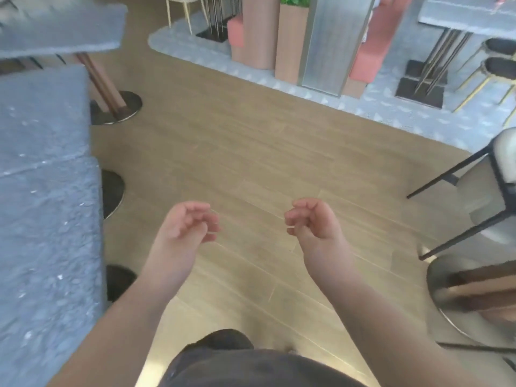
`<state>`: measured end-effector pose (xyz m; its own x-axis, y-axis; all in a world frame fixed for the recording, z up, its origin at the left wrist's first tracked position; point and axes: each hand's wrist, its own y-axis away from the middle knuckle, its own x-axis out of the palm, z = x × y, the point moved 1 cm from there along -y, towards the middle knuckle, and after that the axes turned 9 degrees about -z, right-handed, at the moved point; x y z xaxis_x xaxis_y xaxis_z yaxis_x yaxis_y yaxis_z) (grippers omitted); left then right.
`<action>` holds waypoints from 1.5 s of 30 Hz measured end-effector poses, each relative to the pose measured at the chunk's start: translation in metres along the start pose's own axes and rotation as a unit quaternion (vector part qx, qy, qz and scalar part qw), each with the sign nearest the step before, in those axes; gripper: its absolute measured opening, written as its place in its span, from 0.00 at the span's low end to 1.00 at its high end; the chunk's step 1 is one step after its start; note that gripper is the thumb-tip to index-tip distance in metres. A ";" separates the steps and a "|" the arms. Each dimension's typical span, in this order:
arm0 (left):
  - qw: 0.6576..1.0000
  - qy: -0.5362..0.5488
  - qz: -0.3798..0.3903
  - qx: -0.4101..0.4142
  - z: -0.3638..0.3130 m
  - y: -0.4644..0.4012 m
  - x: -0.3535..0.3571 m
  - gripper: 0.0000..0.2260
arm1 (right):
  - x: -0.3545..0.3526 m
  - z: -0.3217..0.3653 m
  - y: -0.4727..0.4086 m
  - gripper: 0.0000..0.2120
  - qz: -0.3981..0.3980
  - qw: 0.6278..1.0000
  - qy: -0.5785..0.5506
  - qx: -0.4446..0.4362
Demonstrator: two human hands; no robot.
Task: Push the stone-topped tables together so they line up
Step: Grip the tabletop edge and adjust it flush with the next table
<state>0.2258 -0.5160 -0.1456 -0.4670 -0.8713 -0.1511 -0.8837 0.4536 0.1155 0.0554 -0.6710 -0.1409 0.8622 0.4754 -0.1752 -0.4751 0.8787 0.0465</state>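
Observation:
Grey stone-topped tables run along the left edge. The nearest top [47,247] meets a second top [42,115] at a seam, their right edges slightly offset. A third top [61,26] stands farther back, apart from them, on a copper-coloured pedestal [103,85]. My left hand [184,227] and my right hand [312,222] hang in the air over the wooden floor, to the right of the tables. Both have loosely curled fingers and hold nothing. Neither touches a table.
Round metal table bases [111,194] sit on the floor under the left tables. A chair with black legs [499,191] and another round base [458,300] are at the right. Planters, a pillar [329,43] and a further stone table [469,15] stand on a raised grey platform beyond.

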 end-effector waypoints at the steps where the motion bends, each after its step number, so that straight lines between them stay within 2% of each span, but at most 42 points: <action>1: 1.000 0.007 -0.020 -0.002 -0.001 -0.009 0.003 0.16 | 0.008 0.001 -0.017 0.19 0.015 1.000 -0.003 -0.004; 8: 0.995 0.030 -0.099 -0.013 0.006 -0.102 0.002 0.16 | 0.088 0.013 -0.121 0.16 0.144 0.989 0.022 -0.036; 16: 0.978 0.068 -0.195 -0.031 0.000 -0.260 -0.059 0.17 | 0.215 0.051 -0.260 0.17 0.217 0.974 0.044 -0.035; 20: 0.966 0.081 -0.241 -0.042 -0.009 -0.319 -0.085 0.16 | 0.277 0.068 -0.316 0.18 0.222 0.974 0.015 -0.035; 27: 0.940 0.099 -0.318 -0.074 0.001 -0.381 -0.110 0.14 | 0.382 0.076 -0.381 0.18 0.348 0.936 0.018 -0.047; 32: 0.900 0.124 -0.410 -0.085 0.015 -0.438 -0.122 0.15 | 0.465 0.076 -0.439 0.18 0.420 0.905 -0.006 -0.061; 40: 0.802 0.152 -0.566 -0.119 0.045 -0.511 -0.128 0.16 | 0.584 0.064 -0.508 0.16 0.589 0.802 0.045 -0.085; 43: 0.755 0.201 -0.604 -0.159 0.061 -0.517 -0.125 0.15 | 0.625 0.049 -0.509 0.16 0.632 0.766 0.089 -0.074; 45: 0.709 0.260 -0.628 -0.187 0.078 -0.516 -0.123 0.14 | 0.651 0.036 -0.501 0.19 0.656 0.743 0.116 -0.055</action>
<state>0.7369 -0.6285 -0.2634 0.8425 -0.5387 0.0060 -0.4755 -0.7383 0.4784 0.8612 -0.8000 -0.2431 -0.4048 0.8888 -0.2149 -0.9027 -0.3509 0.2491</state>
